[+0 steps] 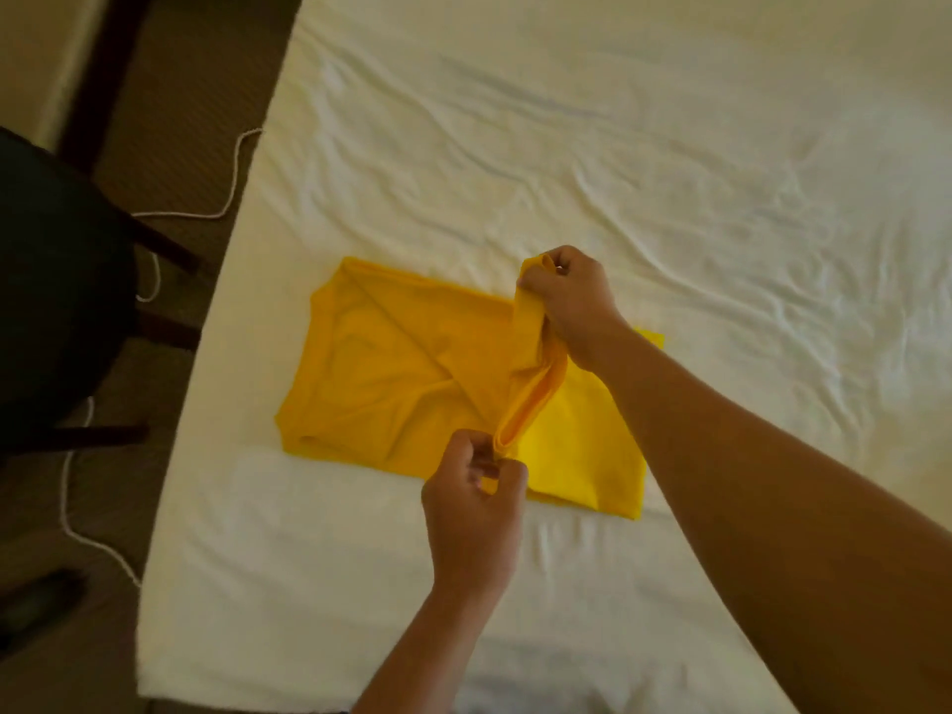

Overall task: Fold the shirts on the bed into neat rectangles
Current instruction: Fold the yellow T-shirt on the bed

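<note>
Shirts are the job, though only one shows: a yellow shirt (412, 373), lying near the left edge of the bed (618, 146) on its rumpled white sheet. It is already part-folded into a rough rectangle, with creases running slantwise across the left half. Off the bed to the left stand a dark chair (56, 291) and a white cord (206, 213) trailing over the carpet.

My right hand (572, 306) reaches across and pinches the far end of a raised fold of cloth, fingers curled round it. My left hand (471, 517) pinches the near end of the same fold at the shirt's front edge. Between them the fold stands up off the layer beneath — a doubled ridge, slack in the middle.

I judge this to be a late fold, bringing one part over the other to shorten the rectangle. The next move calls for both ends to travel together and level, so the edge lands square — then a flat palm to smooth it out.

No brand, label or writing can be read anywhere on the shirt.
</note>
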`<move>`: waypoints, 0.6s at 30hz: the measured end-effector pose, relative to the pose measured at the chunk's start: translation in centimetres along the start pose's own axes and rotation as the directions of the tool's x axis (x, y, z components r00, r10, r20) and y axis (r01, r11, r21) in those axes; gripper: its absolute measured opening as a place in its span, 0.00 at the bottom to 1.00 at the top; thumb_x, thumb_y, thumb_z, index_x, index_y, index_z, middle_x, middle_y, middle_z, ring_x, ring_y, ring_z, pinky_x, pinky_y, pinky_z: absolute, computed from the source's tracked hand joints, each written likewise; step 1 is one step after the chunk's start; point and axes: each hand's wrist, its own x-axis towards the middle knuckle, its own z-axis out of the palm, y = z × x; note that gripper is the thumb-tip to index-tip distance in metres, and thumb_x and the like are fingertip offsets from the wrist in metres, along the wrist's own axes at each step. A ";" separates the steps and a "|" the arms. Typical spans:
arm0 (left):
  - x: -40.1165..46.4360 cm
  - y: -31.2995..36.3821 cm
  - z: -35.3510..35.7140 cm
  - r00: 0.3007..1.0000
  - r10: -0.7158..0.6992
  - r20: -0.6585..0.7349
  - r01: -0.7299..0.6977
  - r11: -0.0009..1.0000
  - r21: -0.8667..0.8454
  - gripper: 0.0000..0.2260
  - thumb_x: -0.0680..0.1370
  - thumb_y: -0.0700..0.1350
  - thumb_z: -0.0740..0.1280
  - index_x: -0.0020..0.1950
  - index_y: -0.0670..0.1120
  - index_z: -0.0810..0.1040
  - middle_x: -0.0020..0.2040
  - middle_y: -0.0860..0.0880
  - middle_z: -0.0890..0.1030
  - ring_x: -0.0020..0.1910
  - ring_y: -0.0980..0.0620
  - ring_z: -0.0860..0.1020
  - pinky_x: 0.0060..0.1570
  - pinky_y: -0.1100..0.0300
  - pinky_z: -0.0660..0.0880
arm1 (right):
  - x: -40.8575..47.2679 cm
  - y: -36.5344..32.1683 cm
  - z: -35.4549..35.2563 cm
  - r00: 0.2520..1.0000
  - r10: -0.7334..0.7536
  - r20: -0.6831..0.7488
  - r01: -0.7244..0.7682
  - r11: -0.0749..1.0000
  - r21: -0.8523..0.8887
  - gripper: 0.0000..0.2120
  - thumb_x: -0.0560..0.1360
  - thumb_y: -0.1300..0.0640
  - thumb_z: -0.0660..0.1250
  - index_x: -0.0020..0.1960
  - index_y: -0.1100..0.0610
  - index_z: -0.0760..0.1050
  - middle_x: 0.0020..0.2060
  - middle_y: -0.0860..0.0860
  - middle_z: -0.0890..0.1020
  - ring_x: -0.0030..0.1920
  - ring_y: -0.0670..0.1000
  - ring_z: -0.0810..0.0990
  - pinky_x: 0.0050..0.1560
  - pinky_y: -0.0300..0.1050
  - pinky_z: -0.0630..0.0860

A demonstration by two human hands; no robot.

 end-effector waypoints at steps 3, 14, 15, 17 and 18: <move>2.5 -1.8 -4.1 0.992 -0.111 -0.061 0.111 0.994 -0.009 0.03 0.71 0.45 0.68 0.38 0.48 0.74 0.31 0.54 0.76 0.31 0.55 0.73 0.33 0.62 0.69 | 0.4 -1.0 5.4 0.998 0.058 -0.017 -0.058 0.998 -0.005 0.08 0.72 0.64 0.71 0.40 0.55 0.74 0.30 0.51 0.75 0.29 0.50 0.74 0.28 0.41 0.71; 8.1 -5.7 -14.0 0.922 -0.344 -0.179 0.350 0.937 0.003 0.14 0.80 0.44 0.69 0.36 0.47 0.71 0.29 0.54 0.72 0.30 0.56 0.69 0.31 0.63 0.65 | 0.7 -3.3 18.5 0.989 0.143 -0.049 -0.145 0.988 -0.044 0.07 0.71 0.63 0.73 0.40 0.56 0.74 0.37 0.58 0.82 0.39 0.62 0.85 0.39 0.64 0.83; 8.4 -6.0 -14.5 0.914 -0.358 -0.194 0.371 0.928 0.036 0.14 0.80 0.43 0.69 0.36 0.47 0.70 0.29 0.53 0.71 0.29 0.56 0.68 0.30 0.61 0.64 | 0.7 -3.3 19.1 0.990 0.135 -0.044 -0.138 0.987 -0.077 0.07 0.71 0.62 0.73 0.40 0.56 0.75 0.36 0.57 0.83 0.38 0.61 0.86 0.40 0.63 0.83; 8.9 -6.6 -15.1 0.892 -0.399 -0.214 0.425 0.900 0.091 0.14 0.79 0.42 0.68 0.35 0.48 0.69 0.30 0.53 0.71 0.29 0.55 0.68 0.31 0.57 0.63 | 0.7 -3.3 19.8 0.992 0.126 0.000 -0.126 0.987 -0.099 0.07 0.72 0.58 0.75 0.44 0.59 0.78 0.37 0.57 0.85 0.38 0.59 0.86 0.43 0.61 0.84; 9.0 -6.8 -15.3 0.875 -0.430 -0.221 0.459 0.883 0.099 0.12 0.79 0.42 0.68 0.36 0.49 0.70 0.32 0.52 0.73 0.32 0.53 0.71 0.32 0.55 0.64 | 0.5 -3.4 19.8 0.991 0.127 0.031 -0.125 0.990 -0.071 0.09 0.74 0.55 0.75 0.47 0.60 0.79 0.38 0.58 0.86 0.38 0.58 0.87 0.44 0.58 0.85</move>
